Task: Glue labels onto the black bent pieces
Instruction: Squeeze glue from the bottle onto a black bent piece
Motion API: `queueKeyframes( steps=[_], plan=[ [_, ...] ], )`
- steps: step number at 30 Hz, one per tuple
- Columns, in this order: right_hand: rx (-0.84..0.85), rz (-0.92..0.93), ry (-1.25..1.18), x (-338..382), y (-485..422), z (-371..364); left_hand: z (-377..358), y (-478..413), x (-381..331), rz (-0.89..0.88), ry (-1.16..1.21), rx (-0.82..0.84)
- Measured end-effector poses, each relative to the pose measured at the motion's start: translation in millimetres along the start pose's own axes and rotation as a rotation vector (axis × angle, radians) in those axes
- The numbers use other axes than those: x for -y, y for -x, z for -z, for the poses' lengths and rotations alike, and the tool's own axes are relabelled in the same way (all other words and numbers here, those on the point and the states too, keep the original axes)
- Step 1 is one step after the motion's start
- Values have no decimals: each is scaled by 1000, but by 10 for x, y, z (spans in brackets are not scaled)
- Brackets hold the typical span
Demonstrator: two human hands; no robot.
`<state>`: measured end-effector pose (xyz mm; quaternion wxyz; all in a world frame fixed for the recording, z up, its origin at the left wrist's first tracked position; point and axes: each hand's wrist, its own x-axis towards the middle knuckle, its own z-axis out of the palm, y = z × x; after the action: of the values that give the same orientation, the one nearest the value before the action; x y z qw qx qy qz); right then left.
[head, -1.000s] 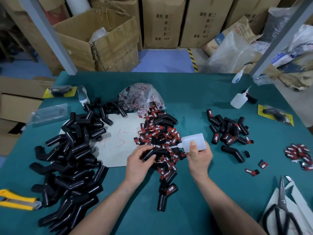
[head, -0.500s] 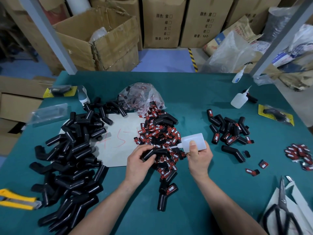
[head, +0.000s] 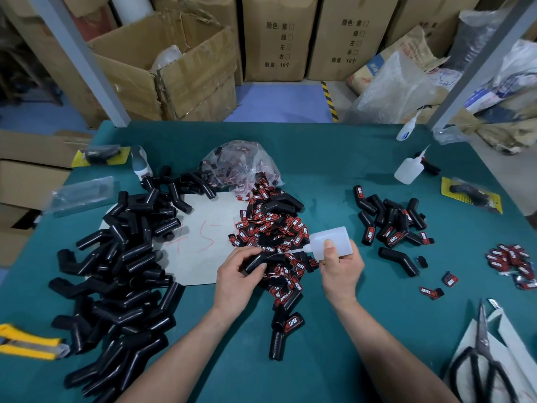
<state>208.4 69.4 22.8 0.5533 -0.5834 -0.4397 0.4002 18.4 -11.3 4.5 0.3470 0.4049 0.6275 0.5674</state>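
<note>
Head view: two bare hands work just below the middle of the frame, over a teal table (head: 334, 170).
Black bent piece (head: 257, 261): a short angled black tube, lying almost level in the centre of the frame, just above a heap of labels.
Left hand (head: 236, 279): fingers and thumb curled round the tube, grasping it from the left.
Glue bottle (head: 329, 241): small, translucent white, tipped sideways; its thin nozzle points left and reaches the tube (whether the tip actually touches cannot be told).
Right hand (head: 341, 271): clasps the bottle, thumb pressed on its side.
Label heap (head: 270, 225): many red-and-black labels piled beneath and beyond the hands, spilling from a clear plastic bag (head: 238, 164) above them.
Paper sheet (head: 203, 251): pale, with red marks, lying under the heap's left edge.
Bare tubes (head: 116, 271): a large black pile filling the left of the frame.
Labelled tubes (head: 389, 222): a smaller cluster to the right of centre; one more lies below the hands (head: 283, 330).
Loose labels (head: 511, 263): a small group near the right edge.
Second bottle (head: 408, 171): upper right.
Scissors (head: 482, 353): lower right corner.
Yellow utility knife (head: 29, 341): lower left edge.
</note>
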Motion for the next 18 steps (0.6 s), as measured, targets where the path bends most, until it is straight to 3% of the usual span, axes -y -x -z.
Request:
queueKeyframes(
  steps=[18],
  plan=[
    [6,-10,-4,9,24,7,13,1,-19,-34,-51,-27]
  ],
)
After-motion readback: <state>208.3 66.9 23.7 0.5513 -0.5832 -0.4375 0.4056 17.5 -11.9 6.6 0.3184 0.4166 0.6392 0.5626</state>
